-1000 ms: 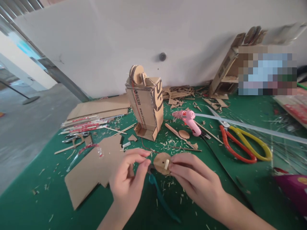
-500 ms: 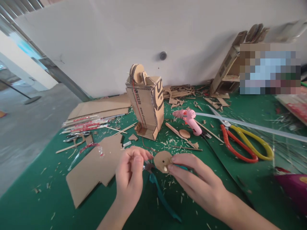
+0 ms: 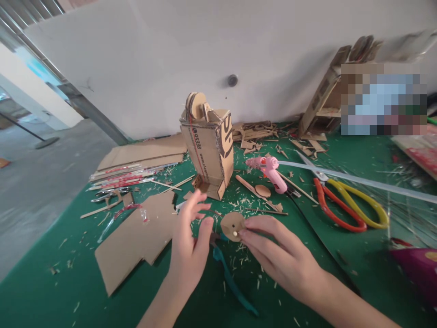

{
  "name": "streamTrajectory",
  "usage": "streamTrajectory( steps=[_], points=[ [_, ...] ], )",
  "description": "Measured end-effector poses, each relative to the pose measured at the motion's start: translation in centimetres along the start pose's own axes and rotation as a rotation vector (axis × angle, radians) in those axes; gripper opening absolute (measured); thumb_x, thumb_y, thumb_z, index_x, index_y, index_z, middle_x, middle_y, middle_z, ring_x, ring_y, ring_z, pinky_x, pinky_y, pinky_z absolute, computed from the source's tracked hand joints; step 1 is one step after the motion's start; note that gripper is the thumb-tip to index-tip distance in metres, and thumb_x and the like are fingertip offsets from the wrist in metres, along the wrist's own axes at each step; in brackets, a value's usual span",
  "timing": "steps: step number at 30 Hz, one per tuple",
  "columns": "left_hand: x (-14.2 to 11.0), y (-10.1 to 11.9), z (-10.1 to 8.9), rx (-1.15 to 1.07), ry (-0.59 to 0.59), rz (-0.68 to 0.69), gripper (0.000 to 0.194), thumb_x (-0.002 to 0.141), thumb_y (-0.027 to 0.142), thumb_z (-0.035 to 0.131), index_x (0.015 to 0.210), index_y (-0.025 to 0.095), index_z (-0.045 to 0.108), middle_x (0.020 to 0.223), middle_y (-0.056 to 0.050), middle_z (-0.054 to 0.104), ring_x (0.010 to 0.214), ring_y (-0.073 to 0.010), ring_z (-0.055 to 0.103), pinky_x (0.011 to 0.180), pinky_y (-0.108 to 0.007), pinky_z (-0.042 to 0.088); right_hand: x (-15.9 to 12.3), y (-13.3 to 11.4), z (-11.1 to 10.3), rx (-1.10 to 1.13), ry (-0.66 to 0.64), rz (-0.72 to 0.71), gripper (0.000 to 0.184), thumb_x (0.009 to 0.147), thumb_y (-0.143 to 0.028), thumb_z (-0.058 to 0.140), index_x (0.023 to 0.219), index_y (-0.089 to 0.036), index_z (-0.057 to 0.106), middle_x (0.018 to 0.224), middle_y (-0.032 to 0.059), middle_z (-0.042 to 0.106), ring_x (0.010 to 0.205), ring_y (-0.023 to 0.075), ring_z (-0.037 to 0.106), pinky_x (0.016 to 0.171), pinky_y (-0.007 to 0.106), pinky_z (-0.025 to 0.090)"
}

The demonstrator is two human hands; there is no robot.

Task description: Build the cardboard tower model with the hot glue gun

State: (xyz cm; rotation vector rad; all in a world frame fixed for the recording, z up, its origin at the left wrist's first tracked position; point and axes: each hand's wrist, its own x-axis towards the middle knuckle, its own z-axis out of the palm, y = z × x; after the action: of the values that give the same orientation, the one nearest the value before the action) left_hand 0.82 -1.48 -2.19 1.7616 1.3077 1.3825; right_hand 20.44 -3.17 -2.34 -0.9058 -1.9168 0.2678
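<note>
Between the thumb and fingers of my right hand (image 3: 278, 255) is a small round cardboard disc (image 3: 228, 226). It has a dark hole in its middle and a pale stick end (image 3: 235, 233) showing near its lower edge. My left hand (image 3: 193, 232) is raised to the left of the disc, fingers apart, holding nothing that I can see. Pliers with teal handles (image 3: 232, 282) lie on the table below the disc, partly hidden by both hands. Behind the hands stands an upright cardboard box (image 3: 208, 150) with round cardboard discs (image 3: 197, 105) on top.
A pink glue gun (image 3: 269, 171) with a long glue stick lies right of the box. Scissors (image 3: 341, 200) with red and yellow handles are farther right. Cut cardboard (image 3: 136, 241) and wrapped sticks (image 3: 133, 175) lie left. Scraps cover the green table (image 3: 68, 255).
My left hand has opened its fingers and moved slightly up and right. The disc in my right hand has shifted a little and stays held.
</note>
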Motion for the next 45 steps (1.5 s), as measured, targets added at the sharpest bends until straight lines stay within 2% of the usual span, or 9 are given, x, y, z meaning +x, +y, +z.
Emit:
streamTrajectory(
  steps=[3,5,7,10,15,25,34,40,45],
  points=[
    [0.1,0.2,0.3,-0.307,-0.187,-0.219,0.048,0.097,0.039,0.04,0.143,0.025,0.033,0.121,-0.013,0.06,0.095,-0.0209,0.066,0.074,-0.034,0.058,-0.4,0.6,0.1,-0.074,-0.015,-0.076,0.025,0.088,-0.007,0.054,0.109,-0.018,0.061,0.102,0.0085,0.065,0.094,0.0183,0.067,0.086,0.028,0.057],
    [0.2,0.7,0.6,-0.498,-0.39,-0.376,0.042,0.095,0.04,0.045,0.133,0.021,0.047,0.103,-0.012,0.066,0.08,-0.0193,0.068,0.063,-0.031,0.06,-0.6,0.9,0.2,-0.102,-0.037,-0.106,0.026,0.089,-0.007,0.052,0.112,-0.016,0.06,0.103,0.0101,0.063,0.096,0.0184,0.066,0.087,0.029,0.057],
    [0.3,1.2,0.8,-0.576,-0.481,-0.459,0.031,0.09,0.034,0.056,0.116,0.018,0.06,0.092,-0.01,0.068,0.074,-0.0179,0.068,0.06,-0.029,0.06,-0.6,1.0,0.2,-0.122,-0.052,-0.121,0.028,0.088,-0.006,0.052,0.114,-0.016,0.059,0.106,0.011,0.061,0.097,0.0185,0.065,0.087,0.03,0.057],
    [0.5,1.6,0.9,-0.533,-0.413,-0.454,0.017,0.085,0.025,0.064,0.099,0.017,0.066,0.086,-0.006,0.069,0.074,-0.0165,0.068,0.065,-0.028,0.061,-0.2,0.6,0.3,-0.076,-0.021,-0.097,0.028,0.085,-0.005,0.055,0.11,-0.016,0.06,0.108,0.012,0.06,0.097,0.0191,0.064,0.085,0.032,0.058],
    [0.3,1.7,1.0,-0.375,-0.411,-0.339,0.017,0.087,0.021,0.059,0.102,0.023,0.067,0.092,-0.004,0.074,0.079,-0.0163,0.071,0.072,-0.026,0.061,0.8,0.0,0.5,0.134,0.08,0.181,0.015,0.083,-0.009,0.06,0.093,-0.019,0.06,0.091,0.0051,0.062,0.084,0.0155,0.064,0.071,0.026,0.057],
    [-0.2,2.1,1.0,-0.077,-0.403,-0.302,0.016,0.089,0.026,0.056,0.099,0.021,0.067,0.09,-0.003,0.074,0.076,-0.0141,0.07,0.068,-0.021,0.058,0.8,-0.3,0.4,0.28,-0.166,0.516,0.006,0.088,-0.017,0.054,0.084,-0.022,0.056,0.075,-0.001,0.064,0.066,0.0115,0.061,0.053,0.019,0.048],
    [-0.2,2.0,1.1,-0.117,-0.421,-0.329,0.018,0.09,0.027,0.056,0.103,0.022,0.068,0.094,-0.002,0.074,0.082,-0.0146,0.07,0.072,-0.021,0.058,0.5,0.0,0.8,0.247,-0.13,0.454,0.007,0.088,-0.015,0.052,0.086,-0.022,0.054,0.075,-0.0005,0.064,0.066,0.0114,0.061,0.058,0.02,0.049],
    [-0.5,1.8,1.1,-0.222,-0.419,-0.359,0.041,0.092,0.031,0.054,0.133,0.028,0.051,0.116,-0.003,0.069,0.099,-0.0175,0.068,0.084,-0.025,0.058,0.5,-0.1,0.9,0.302,-0.055,0.5,0.008,0.087,-0.017,0.055,0.092,-0.022,0.053,0.08,0.0007,0.064,0.067,0.0115,0.064,0.057,0.02,0.052],
    [-0.4,1.9,1.1,-0.334,-0.448,-0.394,0.035,0.093,0.033,0.052,0.127,0.027,0.057,0.122,-0.003,0.066,0.104,-0.0191,0.067,0.089,-0.028,0.057,0.5,0.3,0.9,0.323,0.0,0.482,0.01,0.088,-0.016,0.055,0.093,-0.023,0.05,0.082,-0.0012,0.06,0.068,0.0097,0.063,0.058,0.018,0.053]
  ],
)
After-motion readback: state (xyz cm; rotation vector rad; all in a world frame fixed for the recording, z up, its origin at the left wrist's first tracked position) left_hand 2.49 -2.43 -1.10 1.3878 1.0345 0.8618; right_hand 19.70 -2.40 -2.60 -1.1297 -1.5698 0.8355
